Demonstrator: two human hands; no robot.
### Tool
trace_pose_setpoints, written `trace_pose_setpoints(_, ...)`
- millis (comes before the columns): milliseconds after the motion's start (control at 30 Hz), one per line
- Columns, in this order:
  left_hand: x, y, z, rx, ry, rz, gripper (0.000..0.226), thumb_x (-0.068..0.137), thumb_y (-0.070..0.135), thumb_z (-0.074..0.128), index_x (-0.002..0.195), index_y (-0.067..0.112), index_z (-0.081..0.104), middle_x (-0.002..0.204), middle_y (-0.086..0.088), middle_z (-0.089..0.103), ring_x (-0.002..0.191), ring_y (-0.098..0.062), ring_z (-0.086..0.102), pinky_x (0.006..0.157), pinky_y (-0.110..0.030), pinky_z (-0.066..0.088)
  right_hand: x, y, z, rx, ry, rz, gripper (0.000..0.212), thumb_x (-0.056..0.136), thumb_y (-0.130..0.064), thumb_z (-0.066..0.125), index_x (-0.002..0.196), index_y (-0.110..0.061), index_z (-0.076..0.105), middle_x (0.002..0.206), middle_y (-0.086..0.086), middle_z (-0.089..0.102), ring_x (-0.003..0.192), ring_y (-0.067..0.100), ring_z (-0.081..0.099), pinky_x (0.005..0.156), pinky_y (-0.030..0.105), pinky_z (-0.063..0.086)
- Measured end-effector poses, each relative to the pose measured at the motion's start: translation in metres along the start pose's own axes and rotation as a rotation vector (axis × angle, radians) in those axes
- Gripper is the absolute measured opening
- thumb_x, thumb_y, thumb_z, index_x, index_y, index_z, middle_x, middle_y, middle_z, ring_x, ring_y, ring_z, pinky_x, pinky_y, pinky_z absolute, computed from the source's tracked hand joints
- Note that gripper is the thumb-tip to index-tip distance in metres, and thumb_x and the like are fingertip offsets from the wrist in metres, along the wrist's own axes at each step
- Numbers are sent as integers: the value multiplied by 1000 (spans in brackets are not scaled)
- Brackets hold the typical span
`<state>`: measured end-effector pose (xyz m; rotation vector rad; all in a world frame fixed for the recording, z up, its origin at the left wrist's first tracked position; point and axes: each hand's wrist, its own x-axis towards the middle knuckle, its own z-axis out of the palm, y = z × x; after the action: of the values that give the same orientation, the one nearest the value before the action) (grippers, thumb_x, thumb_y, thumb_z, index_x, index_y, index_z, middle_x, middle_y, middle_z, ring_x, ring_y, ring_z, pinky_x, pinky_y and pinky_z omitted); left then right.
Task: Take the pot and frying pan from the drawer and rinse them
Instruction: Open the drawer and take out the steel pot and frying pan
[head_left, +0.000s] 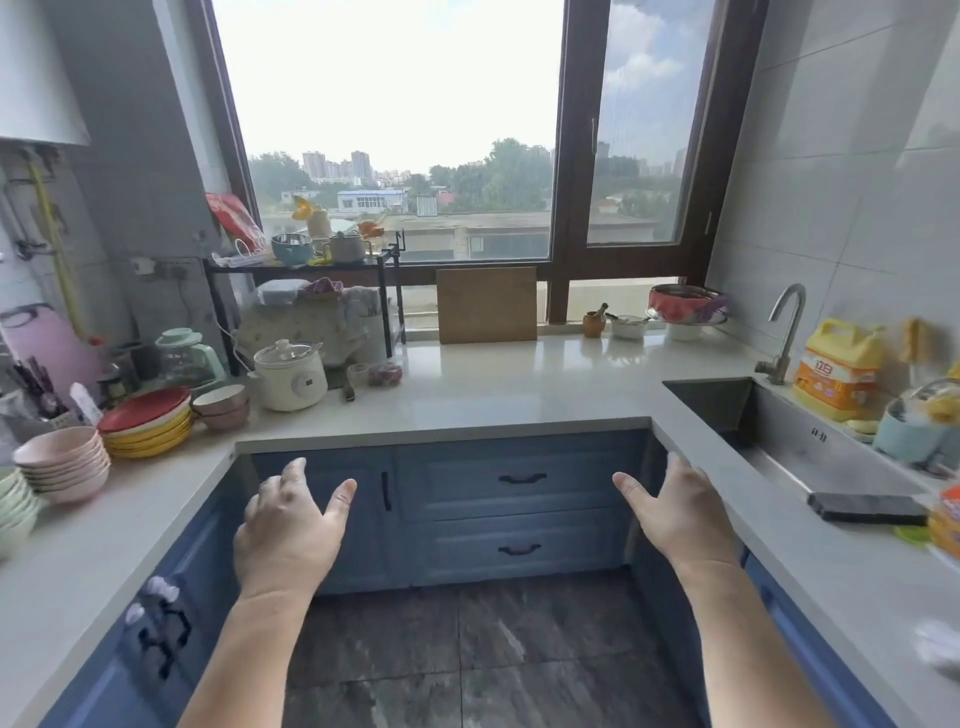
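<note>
Both forearms run off the bottom edge. Left hand (288, 525) and right hand (675, 512) hover empty, fingers loosely spread, before two closed drawers (519, 506) (pot and pan unseen); sink (810, 452) sits right, partly cut off.

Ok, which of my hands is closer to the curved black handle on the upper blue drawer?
Right. The right hand hangs just to the right of the upper blue drawer's curved black handle, at about its height. The left hand is farther away on the other side, beyond the vertical black cabinet-door handle.
</note>
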<state>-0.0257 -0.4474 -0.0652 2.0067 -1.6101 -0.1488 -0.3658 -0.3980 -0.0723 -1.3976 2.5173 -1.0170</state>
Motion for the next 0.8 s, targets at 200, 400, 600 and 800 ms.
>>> trace_pose_setpoints(200,73,35,57,9,-35,6,71,92,56,49,145,12,37,138,-15,49,129,-33,45,102,-44,38,84,4,47,-17,-8,38,71,88,-50,63,136,-1,44,129,18,56,118,36,53,91,41,48)
trace_pose_setpoints(400,154,80,116,13,-28,-23,72,93,58,45,146,11,35,143,-13,46,132,-31,42,103,-45,38,197,4,97,-17,-41,9,62,87,-51,63,121,-1,51,118,17,59,110,36,55,87,42,49)
trace_pose_setpoints(600,230,127,178,11,-5,-83,73,92,56,48,146,8,36,143,-15,45,133,-32,39,105,-48,37,314,5,141,24,-26,-20,58,88,-46,63,120,1,51,112,18,59,105,35,54,82,41,48)
trace_pose_setpoints(800,281,141,247,33,28,-127,72,92,55,49,144,7,38,141,-18,45,133,-34,36,104,-51,37,387,14,213,66,-22,-20,60,88,-45,62,123,2,48,114,21,57,104,37,53,80,41,48)
